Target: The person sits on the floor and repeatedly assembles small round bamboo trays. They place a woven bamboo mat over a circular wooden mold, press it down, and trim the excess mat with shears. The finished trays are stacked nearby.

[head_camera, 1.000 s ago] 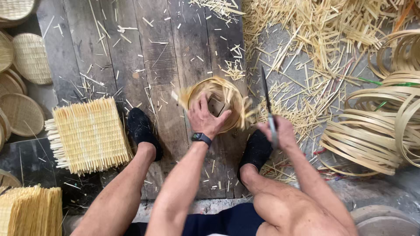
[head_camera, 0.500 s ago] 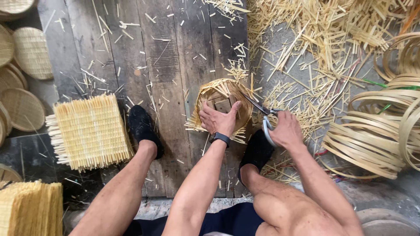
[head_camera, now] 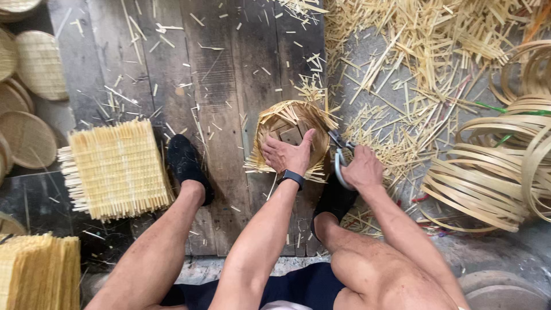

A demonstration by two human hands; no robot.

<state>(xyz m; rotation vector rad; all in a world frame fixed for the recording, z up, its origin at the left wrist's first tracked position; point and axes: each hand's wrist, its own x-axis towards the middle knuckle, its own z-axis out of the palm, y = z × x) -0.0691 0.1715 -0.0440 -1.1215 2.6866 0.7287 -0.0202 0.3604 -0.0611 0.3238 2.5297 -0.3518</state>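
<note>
a small woven basket (head_camera: 293, 135) is sitting on the dark floorboards (head_camera: 229, 74) between the person's shoes. the left hand (head_camera: 290, 154) is pressing into the basket's mouth, fingers spread and gripping its near rim. the right hand (head_camera: 361, 169) is closing around the handles of scissors (head_camera: 340, 154), whose blades are touching the basket's right edge. loose strips are fringing the rim. cut straw scraps (head_camera: 413, 69) are crowding the right side, with coiled hoops (head_camera: 505, 166) beyond. a stack of woven mats (head_camera: 115, 169) is lying to the left, leaving open boards above the basket.
</note>
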